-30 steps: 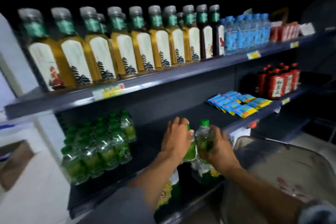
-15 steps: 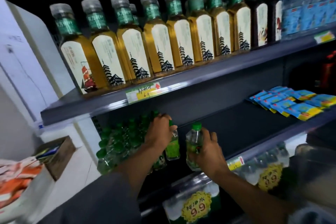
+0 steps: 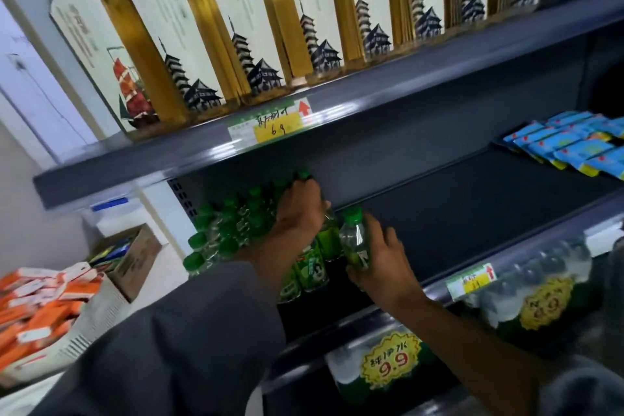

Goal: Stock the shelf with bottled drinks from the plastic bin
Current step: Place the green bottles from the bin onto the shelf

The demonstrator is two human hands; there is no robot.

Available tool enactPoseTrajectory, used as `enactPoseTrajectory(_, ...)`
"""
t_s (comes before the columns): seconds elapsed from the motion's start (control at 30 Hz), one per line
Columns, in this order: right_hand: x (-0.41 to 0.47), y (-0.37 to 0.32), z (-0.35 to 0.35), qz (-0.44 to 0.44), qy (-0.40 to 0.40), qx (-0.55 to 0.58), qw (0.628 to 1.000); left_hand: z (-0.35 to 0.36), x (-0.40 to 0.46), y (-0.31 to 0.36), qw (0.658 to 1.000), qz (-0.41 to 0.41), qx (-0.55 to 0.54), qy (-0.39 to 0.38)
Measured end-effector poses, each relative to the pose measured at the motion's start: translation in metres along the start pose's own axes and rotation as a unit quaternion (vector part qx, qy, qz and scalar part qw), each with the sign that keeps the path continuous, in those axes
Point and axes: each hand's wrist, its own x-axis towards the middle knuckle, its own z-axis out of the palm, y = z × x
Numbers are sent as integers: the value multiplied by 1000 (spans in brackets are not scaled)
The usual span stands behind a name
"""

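Observation:
My left hand point(image 3: 299, 213) reaches under the upper shelf and grips a small green bottle point(image 3: 329, 235) from above, right beside the cluster of green-capped bottles point(image 3: 233, 230) standing on the middle shelf point(image 3: 472, 213). My right hand point(image 3: 381, 263) holds a second green-capped bottle point(image 3: 354, 240) upright by its side, just right of the first one and close to it. Both bottles stand low over the dark shelf surface; whether they touch it is hidden. The plastic bin is out of sight.
Tall amber tea bottles point(image 3: 236, 37) line the upper shelf above a yellow price tag point(image 3: 277, 127). Blue packets point(image 3: 570, 149) lie at the middle shelf's right end. Wrapped water packs with 9.9 stickers point(image 3: 388, 361) fill the lower shelf. Orange boxes point(image 3: 44, 311) are stacked at left.
Both hands carried their bottles left and deeper into the middle shelf, up against the green bottle cluster. The camera moved closer and leftward, and the bin dropped out of view.

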Motion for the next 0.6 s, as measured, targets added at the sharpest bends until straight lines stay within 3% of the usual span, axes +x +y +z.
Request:
enactPoseTrajectory(0.2,-5,17,15,58,5,12,998,14,2,-6,998,41,31,21)
enactPoseTrajectory(0.43,12,9,29,40,-21,21,999,16,24,-10,982,78,160,66)
enactPoseTrajectory(0.6,25,3,44,34,-4,-1,999,18,34,-23,993,77,83,33)
